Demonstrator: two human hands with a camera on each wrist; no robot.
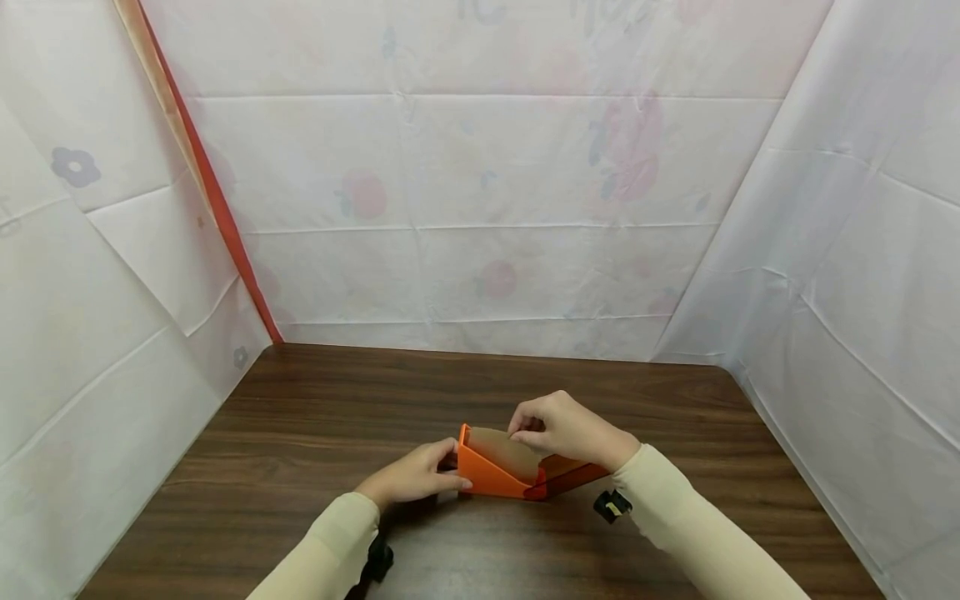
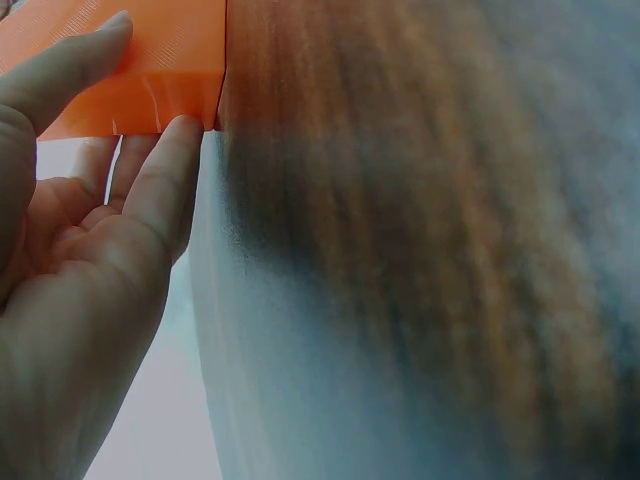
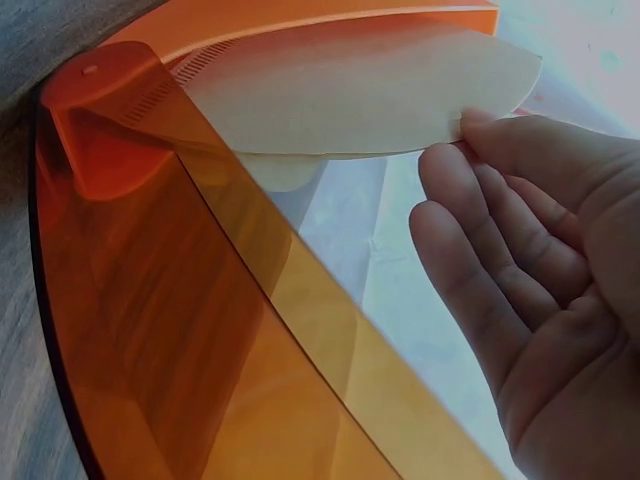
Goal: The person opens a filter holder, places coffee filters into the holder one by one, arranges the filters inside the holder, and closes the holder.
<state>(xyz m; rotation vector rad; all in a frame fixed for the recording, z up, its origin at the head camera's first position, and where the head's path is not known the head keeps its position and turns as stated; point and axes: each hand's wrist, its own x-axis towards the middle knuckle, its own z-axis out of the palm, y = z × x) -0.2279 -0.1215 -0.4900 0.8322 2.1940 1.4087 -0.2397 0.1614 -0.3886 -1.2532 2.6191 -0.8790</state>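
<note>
An orange box [image 1: 489, 475] stands on the wooden table, its amber see-through lid [image 1: 572, 478] swung open toward the right. Thumb and fingers of my left hand [image 1: 411, 477] grip the box's left end; the left wrist view shows the thumb on one face of the orange box [image 2: 165, 60]. Tan paper coffee filters [image 1: 498, 448] stick up from inside. My right hand [image 1: 566, 423] pinches the upper edge of a filter between thumb and forefinger. In the right wrist view the paper filters [image 3: 350, 100] still sit partly within the box, beyond the amber lid [image 3: 230, 330].
The dark wood table [image 1: 315, 400] reaches back to white printed sheets [image 1: 465, 167] hung at the rear and both sides. A red strip [image 1: 217, 200] runs down the back left corner. Under my right forearm, the open lid juts out close to the wrist.
</note>
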